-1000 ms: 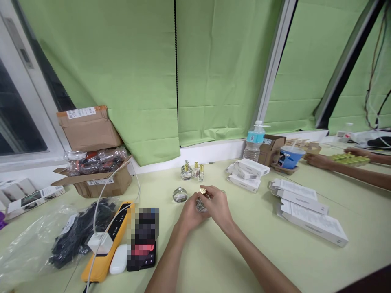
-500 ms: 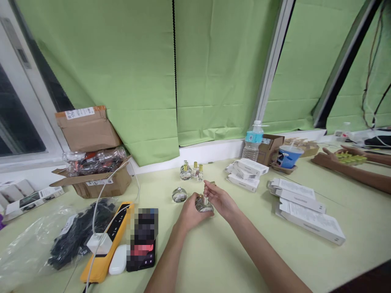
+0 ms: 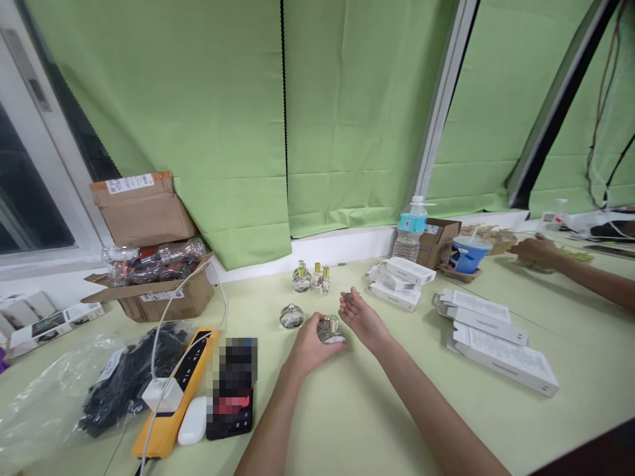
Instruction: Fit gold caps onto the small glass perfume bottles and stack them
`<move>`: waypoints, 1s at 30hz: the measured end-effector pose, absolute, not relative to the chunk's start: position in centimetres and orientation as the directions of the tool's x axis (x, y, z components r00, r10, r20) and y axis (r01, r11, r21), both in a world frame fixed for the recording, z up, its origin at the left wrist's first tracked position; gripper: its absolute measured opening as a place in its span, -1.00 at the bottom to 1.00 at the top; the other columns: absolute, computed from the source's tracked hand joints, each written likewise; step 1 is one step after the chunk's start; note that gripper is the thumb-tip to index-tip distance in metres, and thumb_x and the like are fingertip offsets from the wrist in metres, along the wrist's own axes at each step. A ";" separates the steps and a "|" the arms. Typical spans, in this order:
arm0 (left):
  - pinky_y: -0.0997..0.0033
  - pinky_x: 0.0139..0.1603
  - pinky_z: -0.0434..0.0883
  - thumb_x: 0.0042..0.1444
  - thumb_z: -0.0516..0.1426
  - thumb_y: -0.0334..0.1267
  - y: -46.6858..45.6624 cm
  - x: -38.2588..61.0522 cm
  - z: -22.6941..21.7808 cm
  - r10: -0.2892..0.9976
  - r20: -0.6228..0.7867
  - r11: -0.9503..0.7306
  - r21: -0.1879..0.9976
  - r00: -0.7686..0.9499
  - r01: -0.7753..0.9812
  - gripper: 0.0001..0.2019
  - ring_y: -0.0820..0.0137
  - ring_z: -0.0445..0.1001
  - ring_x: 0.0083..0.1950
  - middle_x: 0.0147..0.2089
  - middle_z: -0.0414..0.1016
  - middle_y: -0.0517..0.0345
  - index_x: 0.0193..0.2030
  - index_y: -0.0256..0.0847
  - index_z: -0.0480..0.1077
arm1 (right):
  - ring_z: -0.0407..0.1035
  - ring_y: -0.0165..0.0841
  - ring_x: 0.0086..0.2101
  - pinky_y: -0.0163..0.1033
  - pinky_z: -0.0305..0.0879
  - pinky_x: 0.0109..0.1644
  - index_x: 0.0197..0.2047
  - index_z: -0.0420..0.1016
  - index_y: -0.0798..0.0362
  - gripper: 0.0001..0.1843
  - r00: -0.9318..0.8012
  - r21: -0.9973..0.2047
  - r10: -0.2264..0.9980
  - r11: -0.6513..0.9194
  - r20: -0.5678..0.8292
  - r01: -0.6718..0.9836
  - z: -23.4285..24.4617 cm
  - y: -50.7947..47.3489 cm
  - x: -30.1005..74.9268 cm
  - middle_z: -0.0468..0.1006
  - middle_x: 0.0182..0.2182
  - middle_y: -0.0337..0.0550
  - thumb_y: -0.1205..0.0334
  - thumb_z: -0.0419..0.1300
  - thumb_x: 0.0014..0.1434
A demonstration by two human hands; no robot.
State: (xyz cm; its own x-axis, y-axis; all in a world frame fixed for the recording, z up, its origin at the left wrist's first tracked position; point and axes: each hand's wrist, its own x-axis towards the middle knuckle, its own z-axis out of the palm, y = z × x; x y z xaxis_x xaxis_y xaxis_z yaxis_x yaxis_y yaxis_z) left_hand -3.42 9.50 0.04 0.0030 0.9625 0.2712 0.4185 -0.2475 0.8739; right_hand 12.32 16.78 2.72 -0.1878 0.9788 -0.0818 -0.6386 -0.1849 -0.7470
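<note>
While a pale table (image 3: 377,423) bears the work, the right hand (image 3: 366,325) has pulled away, leaving only the left hand (image 3: 308,344) wrapped around a glass bottle (image 3: 329,334).
Right fingers (image 3: 355,304) curl loosely (holding what, if anything, cannot be told).

The left forearm (image 3: 280,413) and right forearm (image 3: 426,406) are bare and slant inward as they reach forward. The left hand (image 3: 310,348) is curved in a grip, its thumb extended on the near side. Just beside it, without touching, the right hand (image 3: 366,324) turns its palm inward, fingers loosely bent.
</note>
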 end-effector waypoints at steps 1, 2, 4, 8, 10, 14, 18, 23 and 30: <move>0.36 -0.17 0.31 -0.26 0.41 0.02 9.5 -3.4 0.1 0.963 0.269 -0.245 0.875 0.002 0.418 -0.42 0.27 0.41 -0.14 -0.13 0.47 0.10 -0.14 -0.14 0.33 | 0.42 -0.44 -0.41 -0.36 0.48 -0.30 -0.26 0.54 0.11 -0.67 -0.152 -0.822 0.985 -0.155 -0.084 -0.548 2.7 17.0 12.7 0.52 -0.39 -0.14 0.00 0.37 0.10; 0.35 -0.17 0.32 -0.26 0.41 0.02 9.4 -3.5 0.2 0.964 0.266 -0.243 0.876 0.002 0.418 -0.42 0.27 0.41 -0.14 -0.13 0.47 0.09 -0.14 -0.14 0.33 | 0.41 -0.42 -0.42 -0.34 0.45 -0.33 -0.27 0.55 0.12 -0.63 -0.109 -0.893 0.991 -0.113 -0.073 -0.435 2.6 17.1 13.2 0.52 -0.41 -0.14 -0.04 0.38 0.07; 0.34 -0.16 0.32 -0.26 0.41 0.02 9.3 -3.5 0.3 0.965 0.263 -0.243 0.875 0.009 0.418 -0.43 0.26 0.42 -0.14 -0.13 0.47 0.09 -0.14 -0.14 0.33 | 0.36 -0.41 -0.47 -0.32 0.36 -0.40 -0.33 0.56 0.13 -0.59 -0.026 -0.989 1.000 -0.011 -0.007 -0.149 2.3 17.6 14.2 0.49 -0.48 -0.18 -0.09 0.39 0.00; 0.31 -0.13 0.33 -0.24 0.41 0.02 9.2 -3.5 0.5 0.964 0.265 -0.247 0.880 0.011 0.405 -0.45 0.23 0.44 -0.12 -0.14 0.49 0.08 -0.15 -0.14 0.34 | 0.19 -0.44 -0.60 -0.32 0.09 -0.51 -0.59 0.45 0.10 -0.60 0.033 -0.917 0.985 0.143 0.167 0.373 1.5 18.3 15.7 0.33 -0.69 -0.31 -0.09 0.34 -0.06; 0.31 -0.12 0.33 -0.25 0.41 0.00 9.1 -3.5 0.5 0.963 0.268 -0.244 0.883 -0.003 0.401 -0.44 0.21 0.44 -0.11 -0.13 0.49 0.07 -0.15 -0.14 0.34 | 0.21 -0.42 -0.60 -0.31 0.05 -0.51 -0.60 0.44 0.08 -0.63 0.025 -0.841 0.964 0.218 0.265 0.494 0.9 18.6 15.9 0.37 -0.68 -0.29 -0.06 0.30 -0.05; 0.32 -0.13 0.34 -0.24 0.41 0.00 9.2 -3.5 0.3 0.963 0.270 -0.245 0.873 0.001 0.422 -0.44 0.23 0.44 -0.12 -0.13 0.49 0.07 -0.13 -0.13 0.34 | 0.40 -0.31 -0.45 -0.27 0.21 -0.36 -0.33 0.57 0.08 -0.71 -0.041 -0.774 0.932 0.323 0.360 0.545 0.2 18.7 15.9 0.55 -0.51 -0.21 0.05 0.26 -0.05; 0.31 -0.12 0.35 -0.21 0.39 0.03 9.4 -3.6 0.1 0.959 0.284 -0.261 0.863 0.012 0.433 -0.46 0.24 0.45 -0.13 -0.13 0.49 0.08 -0.12 -0.12 0.35 | 0.45 -0.28 -0.38 -0.23 0.30 -0.25 -0.18 0.55 0.08 -0.65 -0.108 -0.771 0.926 0.362 0.361 0.524 0.8 18.5 15.9 0.58 -0.44 -0.18 0.06 0.26 -0.02; 0.31 -0.11 0.35 -0.22 0.40 -0.06 9.5 -3.5 0.1 0.953 0.302 -0.279 0.869 0.009 0.408 -0.50 0.24 0.47 -0.14 -0.17 0.50 0.11 -0.16 -0.12 0.35 | 0.48 -0.23 -0.28 -0.17 0.36 -0.19 -0.07 0.52 0.10 -0.50 0.033 -0.815 0.872 0.442 0.488 0.374 3.7 16.5 16.0 0.59 -0.35 -0.09 -0.07 0.30 0.02; 0.31 -0.14 0.34 -0.21 0.38 -0.03 9.2 -3.4 0.2 0.951 0.309 -0.278 0.871 -0.011 0.405 -0.51 0.26 0.47 -0.16 -0.19 0.50 0.12 -0.16 -0.12 0.34 | 0.45 -0.19 -0.17 -0.15 0.36 -0.13 -0.08 0.57 0.03 -0.54 0.031 -0.821 0.872 0.447 0.488 0.356 2.2 7.9 16.8 0.59 -0.16 -0.03 -0.15 0.27 0.12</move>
